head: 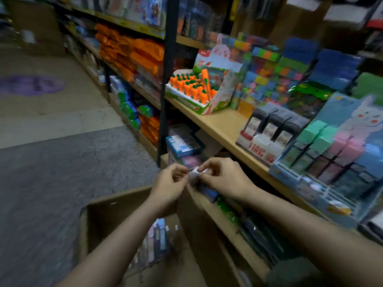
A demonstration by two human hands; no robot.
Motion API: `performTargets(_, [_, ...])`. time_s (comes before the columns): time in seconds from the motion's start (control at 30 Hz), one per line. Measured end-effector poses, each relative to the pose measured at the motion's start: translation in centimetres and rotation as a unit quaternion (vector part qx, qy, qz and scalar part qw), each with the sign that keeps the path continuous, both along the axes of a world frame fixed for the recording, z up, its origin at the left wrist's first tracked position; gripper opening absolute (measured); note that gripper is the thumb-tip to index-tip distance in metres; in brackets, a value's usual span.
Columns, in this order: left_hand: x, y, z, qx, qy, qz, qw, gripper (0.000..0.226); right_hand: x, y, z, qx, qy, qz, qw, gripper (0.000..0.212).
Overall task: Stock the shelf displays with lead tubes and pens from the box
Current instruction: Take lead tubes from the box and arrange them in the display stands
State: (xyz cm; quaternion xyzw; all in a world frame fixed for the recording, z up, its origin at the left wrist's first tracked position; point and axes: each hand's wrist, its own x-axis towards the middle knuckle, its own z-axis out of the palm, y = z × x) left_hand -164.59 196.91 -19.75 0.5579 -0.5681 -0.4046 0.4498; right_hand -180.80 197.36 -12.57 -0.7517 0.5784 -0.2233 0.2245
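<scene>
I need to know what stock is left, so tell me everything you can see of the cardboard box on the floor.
The cardboard box is plain brown and stands open-topped on the grey floor, against the lower shelf. Its near corner looks torn or dented. Inside lies a clear packet of pastel blue and pink items, blurred. Both forearms pass above it; neither hand touches it.

Left hand (171, 184) and right hand (222, 179) close together, fingers curled, pinching one small pale packet (194, 172) between them; too blurred to tell more. Below both hands, open cardboard box (91, 220) on the floor, blurred packs (154, 241) inside. Right of the right hand, wooden shelf (219, 125) carrying black tubes (271, 126) and a rabbit display (339, 154) of pastel pieces. Above the hands, farther back, carrot display (199, 88).
</scene>
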Motion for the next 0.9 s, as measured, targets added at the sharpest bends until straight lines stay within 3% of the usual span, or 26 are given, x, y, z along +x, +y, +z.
performTargets(0.1, [4.2,3.1,-4.5,0.115,-0.061,0.085,0.988,0.017,3.0,0.2,-5.5,0.115,0.013,0.020,0.993,0.003])
performTargets(0.2, [7.4,6.0,-9.2,0.202,-0.126,0.146,0.960,0.033,5.5,0.8,-11.0,0.191,0.009,0.037,0.981,0.006])
performTargets(0.43, [6.9,9.0,-18.7,0.385,-0.163,0.190,0.888,0.063,8.4,1.7,-23.1,0.256,0.077,0.046,0.962,0.026])
performTargets(0.6, [5.5,7.5,-23.0,0.386,-0.171,0.268,0.866,0.059,8.6,0.4,-28.6,0.248,0.104,0.011,0.963,0.034])
performTargets(0.77, [4.8,5.7,-25.6,0.345,-0.208,0.257,0.878,0.053,8.9,-1.3,-31.4,0.219,0.116,-0.012,0.969,0.046])
performTargets(0.9, [3.8,6.2,-27.0,0.323,-0.247,0.250,0.878,0.050,9.3,-0.8,-33.1,0.190,0.180,0.036,0.965,0.056])
